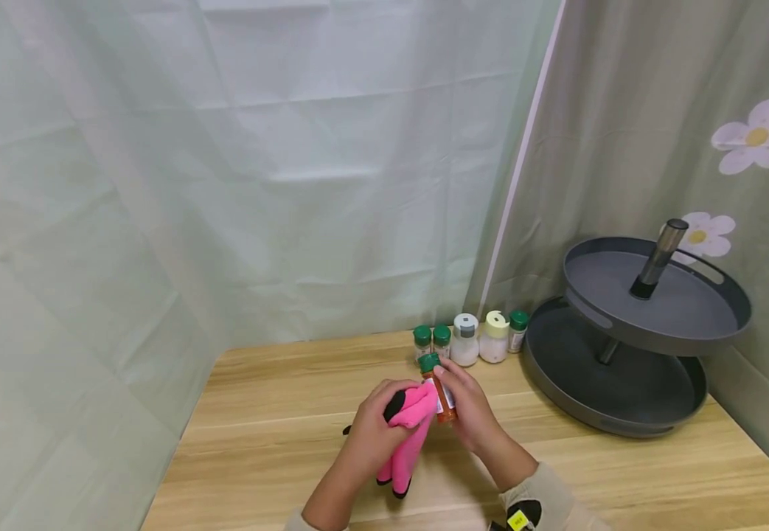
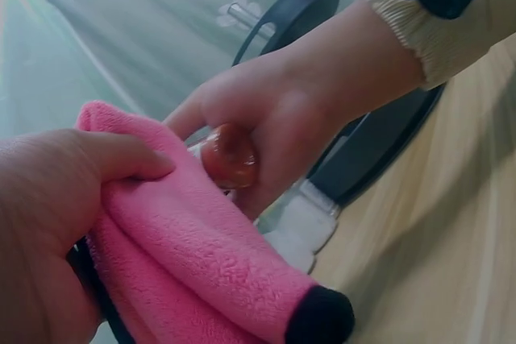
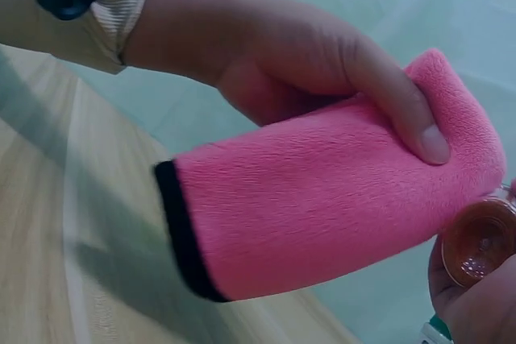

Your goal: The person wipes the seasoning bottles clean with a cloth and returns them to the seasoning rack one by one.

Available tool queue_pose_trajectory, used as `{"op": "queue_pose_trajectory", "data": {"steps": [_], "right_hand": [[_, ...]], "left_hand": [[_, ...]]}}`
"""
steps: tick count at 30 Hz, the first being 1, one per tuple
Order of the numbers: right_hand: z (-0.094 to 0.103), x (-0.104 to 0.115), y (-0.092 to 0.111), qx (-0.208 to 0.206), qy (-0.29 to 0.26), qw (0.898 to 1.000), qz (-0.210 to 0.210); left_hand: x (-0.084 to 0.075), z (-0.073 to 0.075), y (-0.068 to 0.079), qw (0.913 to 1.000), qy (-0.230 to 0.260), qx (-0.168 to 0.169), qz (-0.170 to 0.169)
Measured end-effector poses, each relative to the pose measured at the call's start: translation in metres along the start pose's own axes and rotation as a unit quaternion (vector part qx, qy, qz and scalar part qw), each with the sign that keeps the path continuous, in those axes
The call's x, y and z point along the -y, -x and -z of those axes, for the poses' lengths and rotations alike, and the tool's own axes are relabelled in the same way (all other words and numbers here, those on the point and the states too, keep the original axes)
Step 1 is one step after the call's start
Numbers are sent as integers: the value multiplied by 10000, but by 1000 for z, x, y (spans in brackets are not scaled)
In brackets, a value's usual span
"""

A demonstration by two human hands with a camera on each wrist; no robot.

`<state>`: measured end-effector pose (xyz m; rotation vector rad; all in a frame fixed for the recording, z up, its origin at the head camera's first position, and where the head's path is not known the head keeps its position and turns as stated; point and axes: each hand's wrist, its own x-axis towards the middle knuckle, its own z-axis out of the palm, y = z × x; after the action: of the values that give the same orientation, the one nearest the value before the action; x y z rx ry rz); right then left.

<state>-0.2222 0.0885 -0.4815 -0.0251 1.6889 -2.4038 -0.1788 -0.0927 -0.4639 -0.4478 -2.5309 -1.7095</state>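
Left of the two-tier tray (image 1: 623,405), above the wooden table (image 1: 258,420), we have both hands busy! The left hand (image 1: 374,428) grips a folded pink cloth (image 1: 413,428) between thumb and fingers, and we see it touching the red-filled jar (image 1: 447,415). The right hand (image 1: 473,409), nearer the tray, curls its fingers round that jar, green cap up. Behind, we follow a row leading left from the tray: green-capped jar (image 1: 517,337), yellow-lidded shaker (image 1: 493,348), white-lidded shaker (image 1: 465,348), then two more green-capped jars (image 1: 422,339).
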Motion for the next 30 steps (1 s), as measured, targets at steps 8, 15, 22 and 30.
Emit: {"op": "queue_pose_trajectory", "data": {"steps": [8, 15, 22, 30], "right_hand": [[6, 5, -4, -228, -229, 9993, 199], [2, 1, -4, -157, -29, 9998, 121], [-1, -1, 0, 219, 298, 9993, -92], [-3, -2, 4, 705, 375, 9965, -244]], "left_hand": [[0, -10, 3, 9981, -233, 510, -243], [2, -8, 1, 9993, -266, 251, 16], [1, 1, -1, 9985, 58, -514, 204], [1, 11, -4, 9933, 326, -1076, 250]]}}
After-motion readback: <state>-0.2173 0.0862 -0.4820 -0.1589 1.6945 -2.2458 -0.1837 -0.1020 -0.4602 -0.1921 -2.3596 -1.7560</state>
